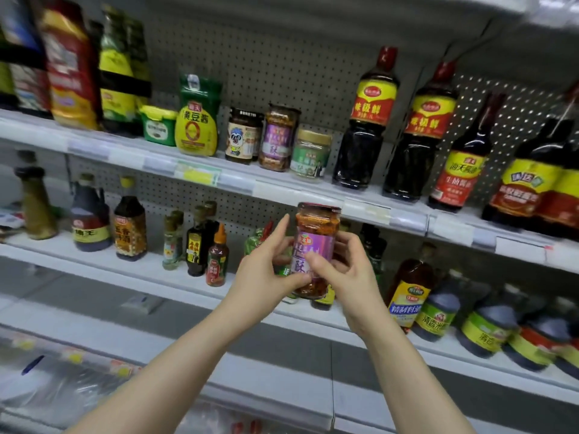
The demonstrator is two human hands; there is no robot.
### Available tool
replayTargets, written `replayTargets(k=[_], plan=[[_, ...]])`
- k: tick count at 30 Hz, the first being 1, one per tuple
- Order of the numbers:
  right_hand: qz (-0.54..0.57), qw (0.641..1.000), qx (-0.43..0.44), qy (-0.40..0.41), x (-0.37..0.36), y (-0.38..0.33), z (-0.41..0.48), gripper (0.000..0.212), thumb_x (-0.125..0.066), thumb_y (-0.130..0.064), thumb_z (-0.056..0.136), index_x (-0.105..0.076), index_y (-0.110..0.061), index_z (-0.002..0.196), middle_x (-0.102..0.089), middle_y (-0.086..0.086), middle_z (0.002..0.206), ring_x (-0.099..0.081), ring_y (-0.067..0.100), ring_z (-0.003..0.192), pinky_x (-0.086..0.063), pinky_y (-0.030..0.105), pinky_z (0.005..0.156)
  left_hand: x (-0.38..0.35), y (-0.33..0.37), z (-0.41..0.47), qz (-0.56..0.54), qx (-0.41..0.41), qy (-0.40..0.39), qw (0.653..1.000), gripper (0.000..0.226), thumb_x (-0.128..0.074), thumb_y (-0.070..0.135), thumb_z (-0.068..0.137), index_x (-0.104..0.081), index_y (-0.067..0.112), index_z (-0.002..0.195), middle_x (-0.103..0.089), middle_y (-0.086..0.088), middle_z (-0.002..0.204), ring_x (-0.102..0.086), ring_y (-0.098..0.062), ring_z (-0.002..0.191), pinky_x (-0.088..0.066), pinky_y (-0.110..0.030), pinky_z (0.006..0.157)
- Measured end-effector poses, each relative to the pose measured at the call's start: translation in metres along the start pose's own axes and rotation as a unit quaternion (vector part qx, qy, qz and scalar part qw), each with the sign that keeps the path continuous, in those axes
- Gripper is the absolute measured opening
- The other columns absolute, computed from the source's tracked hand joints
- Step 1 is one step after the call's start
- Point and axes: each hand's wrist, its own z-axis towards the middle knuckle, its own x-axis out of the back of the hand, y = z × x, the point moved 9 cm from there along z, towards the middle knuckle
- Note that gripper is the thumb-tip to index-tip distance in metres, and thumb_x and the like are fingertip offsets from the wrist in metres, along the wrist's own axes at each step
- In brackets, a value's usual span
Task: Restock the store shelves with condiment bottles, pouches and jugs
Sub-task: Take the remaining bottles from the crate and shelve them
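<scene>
**Desk:** What could go wrong in this shot, left to right?

**Photographer:** The upper shelf [238, 178] is crowded. A yellow sauce pouch [196, 120] stands at the left, then a cartoon-label jar [243, 136], a matching purple-label jar [279, 136] and a pale-lidded jar [311, 156]. They stand shoulder to shoulder, with tall dark soy bottles [366, 126] just beyond. The chilli jar [316, 245] being stocked is upright in mid-air, its lid about level with that shelf's price rail. Lifted straight up, the lid would likely catch the rail. Pushed in carelessly, the jar could nudge a neighbour off the edge. If it slipped, it would probably land among the small bottles [200, 245] on the shelf below. It looks like glass, so a drop may well mean a breakage.

**Desk:** And the hands?

**Photographer:** Both have hold of it. The left hand [266, 267] has its forefinger stretched up beside the jar and its thumb pressed on the lower front. Its other fingers are hidden behind the jar. The right hand [341, 270] is curled round the jar's right side, with the thumb lying across the purple label. Neither is spread wide, and the hold looks light rather than clamped.
</scene>
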Motion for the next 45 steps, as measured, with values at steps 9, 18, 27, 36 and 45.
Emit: replayTargets(k=[9,18,27,36,45], plan=[[0.016,0.998,0.054,-0.003,-0.029,-0.064,0.076,0.046,-0.079,-0.026,0.087,-0.057,-0.025,0.127,-0.073,-0.014,0.109,-0.074,0.014,0.097,-0.059,0.026,0.075,0.045,0.035,0.078,-0.065,-0.035,-0.031,0.997,0.075,-0.078,0.021,0.085,-0.040,0.042,0.146,-0.066,0.011,0.123,-0.070,-0.007,0.101,-0.059,-0.026,0.082],[-0.113,0.986,0.119,0.015,-0.066,-0.107,0.147,0.031,-0.074,-0.031,0.091,-0.068,-0.034,0.122,-0.074,-0.012,0.110,-0.068,0.007,0.104,-0.059,0.037,0.091,0.101,0.050,0.152,-0.027,-0.120,0.022,0.992,0.081,-0.079,0.017,0.083,-0.037,0.033,0.151,-0.061,0.008,0.131,-0.060,-0.011,0.119,-0.053,-0.035,0.099],[-0.179,0.968,0.141,0.101,-0.077,-0.116,0.187,0.047,-0.079,-0.023,0.086,-0.064,-0.023,0.130,-0.074,-0.006,0.110,-0.071,0.003,0.096,-0.061,0.028,0.083,0.125,0.038,0.198,0.053,-0.151,0.075,0.984,0.085,-0.083,0.030,0.076,-0.039,0.038,0.148,-0.053,0.039,0.104,-0.059,0.009,0.106,-0.052,-0.026,0.096],[-0.225,0.959,0.125,0.117,-0.087,-0.105,0.200,0.043,-0.078,-0.016,0.087,-0.065,-0.020,0.128,-0.073,-0.005,0.109,-0.070,0.001,0.095,-0.056,0.013,0.075,0.126,0.020,0.214,0.099,-0.150,0.077,0.981,0.087,-0.083,0.030,0.077,-0.037,0.036,0.151,-0.055,0.036,0.099,-0.062,-0.006,0.109,-0.052,-0.031,0.094],[-0.236,0.956,0.131,0.118,-0.092,-0.106,0.202,0.052,-0.076,-0.008,0.087,-0.059,-0.017,0.135,-0.067,-0.011,0.104,-0.062,-0.015,0.082,-0.049,0.004,0.070,0.123,0.021,0.218,0.132,-0.162,0.072,0.975,0.086,-0.081,0.034,0.078,-0.034,0.037,0.151,-0.069,0.012,0.119,-0.064,-0.016,0.112,-0.054,-0.043,0.093]])
